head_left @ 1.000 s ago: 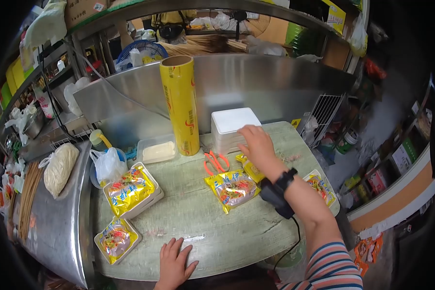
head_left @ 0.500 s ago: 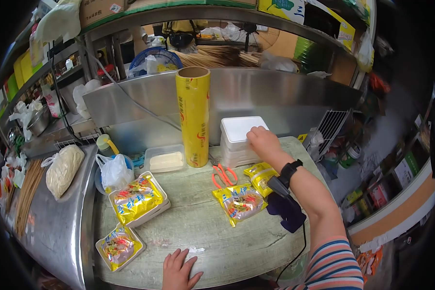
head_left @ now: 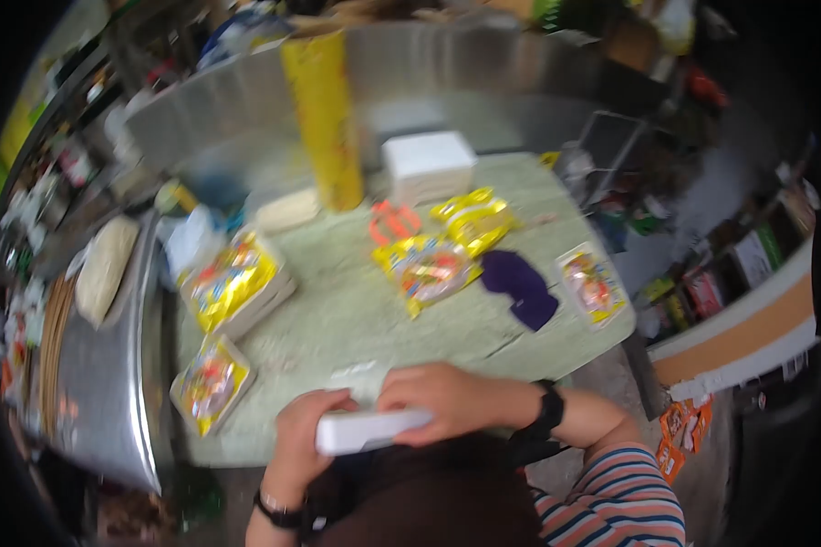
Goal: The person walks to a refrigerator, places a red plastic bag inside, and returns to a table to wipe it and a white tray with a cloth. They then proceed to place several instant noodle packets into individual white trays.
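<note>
A white tray (head_left: 369, 430) is held close to my body at the table's near edge. My left hand (head_left: 303, 436) grips its left end. Fingers of my right hand (head_left: 440, 399) close around the right end. Beyond my hands lie two yellow printed food packets: a nearer one (head_left: 429, 272) and a farther one (head_left: 472, 221). Orange-handled pliers (head_left: 394, 223) are beside them, with a dark purple cloth (head_left: 523, 287) to the right. Behind these stands a stack of white trays (head_left: 429, 169). Motion blur softens the whole view.
On the left, a yellow packet (head_left: 233, 284) sits on white trays, and another packet (head_left: 212, 387) lies in a tray. A packaged tray (head_left: 595, 284) is by the right edge. A tall yellow roll (head_left: 324, 128) stands at the back near a metal panel (head_left: 502, 73).
My right hand has come back from the white stack toward my body. A white tray is now between both hands. My left hand has lifted off the table, and the view has tilted down.
</note>
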Action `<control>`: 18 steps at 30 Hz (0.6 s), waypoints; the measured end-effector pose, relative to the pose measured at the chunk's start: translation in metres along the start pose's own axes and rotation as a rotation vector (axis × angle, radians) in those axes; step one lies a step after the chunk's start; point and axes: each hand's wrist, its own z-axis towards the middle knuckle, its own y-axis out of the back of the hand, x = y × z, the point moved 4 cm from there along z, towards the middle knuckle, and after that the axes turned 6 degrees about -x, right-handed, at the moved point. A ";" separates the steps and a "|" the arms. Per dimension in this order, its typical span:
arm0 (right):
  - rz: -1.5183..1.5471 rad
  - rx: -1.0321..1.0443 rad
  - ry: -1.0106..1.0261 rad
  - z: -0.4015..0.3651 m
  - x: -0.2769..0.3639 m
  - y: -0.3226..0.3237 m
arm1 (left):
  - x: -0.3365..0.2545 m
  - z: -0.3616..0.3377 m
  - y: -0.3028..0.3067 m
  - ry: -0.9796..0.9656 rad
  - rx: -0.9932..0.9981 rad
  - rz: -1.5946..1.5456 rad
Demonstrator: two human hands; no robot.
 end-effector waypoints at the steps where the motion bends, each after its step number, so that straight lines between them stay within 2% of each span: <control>1: 0.041 -0.017 -0.009 -0.003 -0.003 0.001 | 0.000 -0.006 -0.002 0.024 -0.053 0.000; 2: -0.081 -0.200 0.053 -0.009 -0.013 0.016 | 0.003 -0.015 -0.002 0.073 -0.090 -0.025; 3: -0.148 -0.385 -0.083 -0.019 -0.022 0.042 | 0.007 -0.023 -0.004 0.049 -0.171 -0.066; 5: -0.677 -0.598 -0.224 -0.046 -0.072 0.093 | 0.008 -0.036 -0.003 0.031 -0.263 -0.102; 6: -0.941 -0.634 -0.282 -0.060 -0.092 0.107 | 0.007 -0.041 -0.003 0.039 -0.308 -0.117; 8: -1.159 -0.638 -0.465 -0.084 -0.117 0.111 | 0.003 -0.049 -0.006 0.066 -0.360 -0.132; 9: -1.156 -0.636 -0.456 -0.091 -0.125 0.115 | 0.002 -0.050 -0.006 0.078 -0.397 -0.169; 11: -1.100 -0.441 -0.700 -0.099 -0.142 0.117 | -0.001 -0.053 -0.004 0.087 -0.430 -0.154; 12: -1.099 -0.441 -0.693 -0.102 -0.138 0.116 | -0.002 -0.054 -0.002 0.094 -0.461 -0.140; 14: -0.658 -0.565 -0.613 -0.113 -0.115 0.114 | -0.003 -0.056 0.001 0.084 -0.478 -0.093; 16: -0.391 -0.637 -0.474 -0.101 -0.057 0.102 | -0.005 -0.055 0.002 0.076 -0.480 -0.056; 18: -0.337 -0.635 -0.153 -0.075 -0.002 0.080 | -0.010 -0.048 -0.001 0.083 -0.484 0.049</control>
